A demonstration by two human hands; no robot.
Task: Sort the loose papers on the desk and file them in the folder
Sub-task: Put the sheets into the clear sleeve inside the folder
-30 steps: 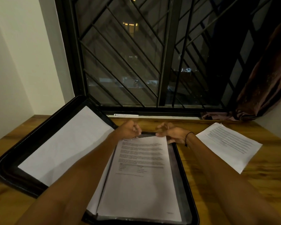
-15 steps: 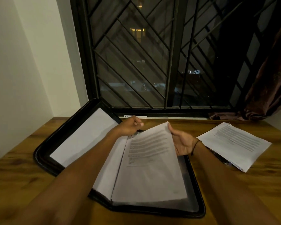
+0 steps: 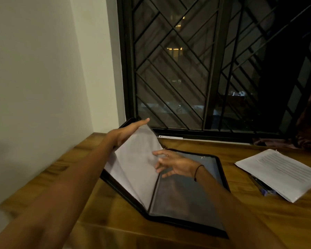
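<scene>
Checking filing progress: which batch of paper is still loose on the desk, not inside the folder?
The printed stack at the right, lying flat on the desk beside the folder. The other sheets stand inside the folder between both hands.

Black folder (image 3: 221,169) w/ white pages (image 3: 133,159), brown wood-grain desk (image 3: 115,221), black diagonal-lattice window grille (image 3: 169,69).

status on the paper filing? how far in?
Partway. Done: white sheets already sit in the open black folder. In hand: left hand props a page up, right hand open beside it over an unfilled clear sleeve. Left: a loose paper stack lies unfiled on the desk.
</scene>
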